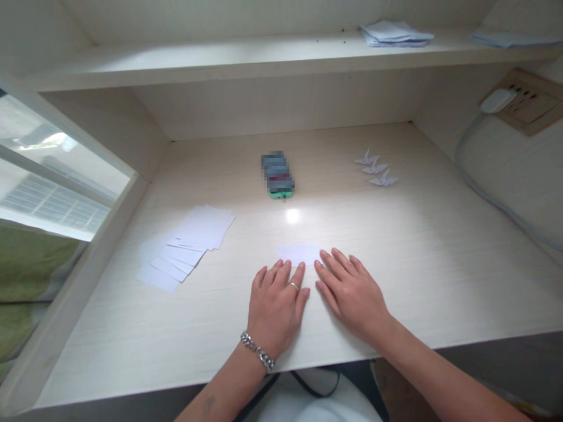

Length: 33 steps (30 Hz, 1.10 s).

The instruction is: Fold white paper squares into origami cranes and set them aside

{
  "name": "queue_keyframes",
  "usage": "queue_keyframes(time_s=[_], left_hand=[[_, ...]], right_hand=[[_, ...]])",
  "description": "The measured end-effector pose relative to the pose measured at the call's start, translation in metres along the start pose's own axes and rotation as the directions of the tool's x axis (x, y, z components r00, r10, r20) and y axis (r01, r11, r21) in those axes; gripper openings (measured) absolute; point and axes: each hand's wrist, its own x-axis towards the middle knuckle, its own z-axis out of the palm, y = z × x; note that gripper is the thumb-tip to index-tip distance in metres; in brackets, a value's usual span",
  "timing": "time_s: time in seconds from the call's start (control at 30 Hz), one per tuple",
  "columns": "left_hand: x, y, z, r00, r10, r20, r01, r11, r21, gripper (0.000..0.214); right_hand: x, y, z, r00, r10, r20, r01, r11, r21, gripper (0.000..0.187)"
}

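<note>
A small white strip of paper (299,253) lies flat on the desk in front of me. It looks like a folded sheet, its long side running left to right. My left hand (279,299), with a ring and a chain bracelet, rests palm down, fingertips on the near edge of the paper. My right hand (349,287) lies palm down too, its fingertips at the paper's right end. Both hands have their fingers stretched out and grip nothing. Farther back on the right sit several small folded paper cranes (375,169).
A fanned pile of white paper sheets (197,234) lies to the left. A phone (279,176), blurred out, lies toward the back. Above is a shelf (220,61) bearing a paper stack (396,34). At right, a cable (488,196) hangs from a charger (498,101) in a wall socket.
</note>
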Motion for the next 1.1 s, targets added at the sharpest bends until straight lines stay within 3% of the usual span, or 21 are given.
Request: queue_keyframes(time_s=[0.1, 0.2, 0.33, 0.47, 0.6, 0.77, 0.87, 0.93, 1.0, 1.1], left_hand=[[0.0, 0.0, 0.002, 1.0, 0.0, -0.008, 0.0, 1.0, 0.007, 0.041], [0.001, 0.0, 0.004, 1.0, 0.01, -0.018, -0.01, 1.0, 0.013, 0.041], [0.0, -0.002, 0.008, 1.0, 0.016, -0.02, -0.016, 1.0, 0.024, 0.041], [-0.007, -0.009, 0.008, 0.999, 0.039, -0.021, -0.038, 0.998, 0.043, 0.047], [-0.019, -0.024, -0.001, 0.999, 0.002, -0.035, 0.002, 0.993, 0.115, 0.052], [-0.026, -0.038, -0.022, 0.999, -0.038, -0.019, 0.04, 0.987, 0.154, 0.041], [-0.014, -0.037, -0.026, 0.999, -0.013, -0.037, 0.017, 0.992, 0.125, 0.035], [0.002, -0.036, -0.023, 0.994, 0.066, -0.087, -0.059, 0.995, 0.08, 0.029], [0.018, -0.034, -0.02, 0.978, 0.209, -0.022, -0.209, 0.978, 0.02, 0.026], [0.039, -0.034, -0.021, 0.958, 0.267, 0.102, -0.274, 0.96, 0.064, 0.026]], right_hand=[[-0.004, 0.002, -0.004, 0.998, 0.06, -0.025, -0.06, 0.998, -0.022, 0.036], [0.0, -0.012, -0.002, 0.987, 0.137, -0.079, -0.138, 0.99, -0.006, 0.037], [0.008, -0.036, 0.012, 0.995, -0.006, -0.097, 0.018, 0.992, 0.127, 0.043], [0.008, -0.041, 0.023, 0.998, 0.033, -0.046, -0.026, 0.987, 0.161, 0.048], [0.006, -0.04, 0.022, 0.999, 0.049, -0.006, -0.047, 0.983, 0.18, 0.048], [0.007, -0.045, 0.018, 0.999, 0.051, 0.012, -0.052, 0.977, 0.207, 0.046], [0.008, -0.047, 0.019, 0.999, 0.051, 0.008, -0.051, 0.976, 0.211, 0.045], [0.009, -0.047, 0.019, 0.999, 0.049, 0.008, -0.05, 0.978, 0.205, 0.044], [0.01, -0.045, 0.018, 0.999, 0.044, 0.01, -0.045, 0.98, 0.196, 0.044], [0.011, -0.038, 0.013, 1.0, 0.025, 0.01, -0.027, 0.982, 0.189, 0.044]])
